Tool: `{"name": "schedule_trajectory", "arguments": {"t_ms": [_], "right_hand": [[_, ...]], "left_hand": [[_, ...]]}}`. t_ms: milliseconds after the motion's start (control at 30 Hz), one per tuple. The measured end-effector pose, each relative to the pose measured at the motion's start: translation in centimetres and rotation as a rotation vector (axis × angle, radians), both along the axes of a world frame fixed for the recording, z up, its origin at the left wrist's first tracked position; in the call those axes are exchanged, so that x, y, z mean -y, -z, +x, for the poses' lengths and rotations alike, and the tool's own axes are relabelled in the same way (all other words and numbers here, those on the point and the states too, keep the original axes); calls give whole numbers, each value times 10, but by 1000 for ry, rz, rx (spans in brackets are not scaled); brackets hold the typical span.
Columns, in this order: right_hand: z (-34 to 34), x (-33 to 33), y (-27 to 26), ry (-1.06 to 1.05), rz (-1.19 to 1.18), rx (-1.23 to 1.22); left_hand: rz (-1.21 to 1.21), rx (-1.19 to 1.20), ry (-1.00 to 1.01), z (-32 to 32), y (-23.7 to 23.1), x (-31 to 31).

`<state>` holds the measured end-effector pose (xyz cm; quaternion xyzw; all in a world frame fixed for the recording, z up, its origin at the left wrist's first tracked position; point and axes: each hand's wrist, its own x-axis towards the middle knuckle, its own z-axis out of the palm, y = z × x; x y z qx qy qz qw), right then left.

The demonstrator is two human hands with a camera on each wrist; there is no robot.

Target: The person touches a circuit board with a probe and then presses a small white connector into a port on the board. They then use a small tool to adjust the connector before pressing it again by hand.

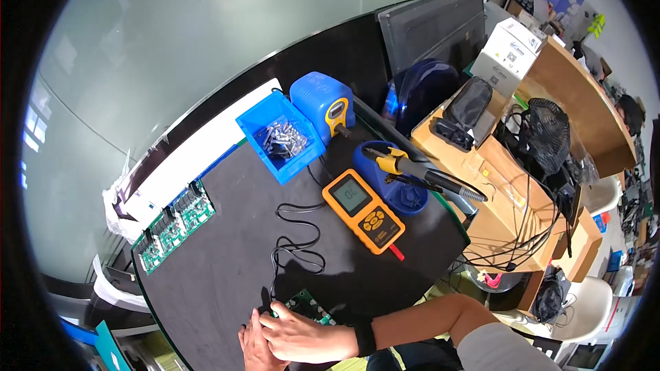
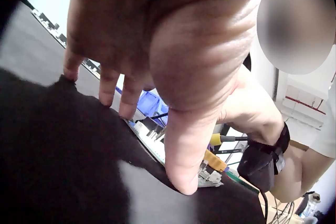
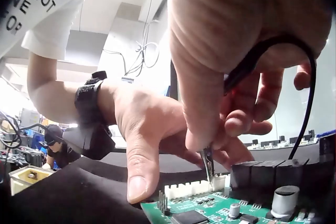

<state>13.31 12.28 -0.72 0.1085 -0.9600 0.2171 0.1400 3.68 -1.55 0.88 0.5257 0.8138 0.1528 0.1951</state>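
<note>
My right hand [image 1: 306,336] grips a black-cabled probe [image 3: 208,163] whose slim metal tip points down at a row of white connectors [image 3: 191,189]. These line the edge of a green circuit board [image 3: 215,208], which lies at the near side of the black mat and is partly covered by my hands in the head view. Beside the right hand, my left hand [image 2: 121,35] spreads its fingers down, thumb straight and right by the board's edge, with no object in its grasp. From the probe, a thin cable [image 1: 276,261] leads toward the yellow meter [image 1: 364,211], whose display is lit.
Behind the meter stands a soldering iron [image 1: 426,177] in its blue holder [image 1: 392,189]. A blue bin [image 1: 280,172] of small metal parts sits by a blue soldering station [image 1: 320,99]. Another green board [image 1: 177,227] lies at the left edge. Cardboard boxes [image 1: 509,199] stand to the right.
</note>
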Motion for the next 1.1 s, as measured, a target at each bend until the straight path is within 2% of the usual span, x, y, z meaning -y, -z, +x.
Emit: {"name": "schedule_trajectory", "arguments": {"t_ms": [100, 333, 400, 533, 600, 667, 867, 1000, 1100], "right_hand": [[-1, 3, 3, 17, 13, -4], [-3, 8, 11, 55, 26, -39], [-2, 6, 8, 58, 25, -45], [0, -2, 0, 75, 17, -64], [0, -4, -2, 62, -5, -43], [-1, -4, -3, 48, 20, -11], [-4, -6, -12, 101, 52, 130], [-1, -13, -22, 72, 107, 119], [0, -15, -15, 38, 36, 101]], "left_hand": [[39, -39, 48, -2, 6, 6], [-36, -1, 19, -4, 8, 10], [65, 64, 59, -6, 10, 14], [100, 96, 26, -6, 16, 14], [17, -92, 29, -7, 28, 13], [28, -129, 43, -7, 28, 14], [-12, 14, -37, 0, 5, 1], [-34, 63, -69, 0, 1, -1], [0, 104, -25, -3, -2, -1]]}}
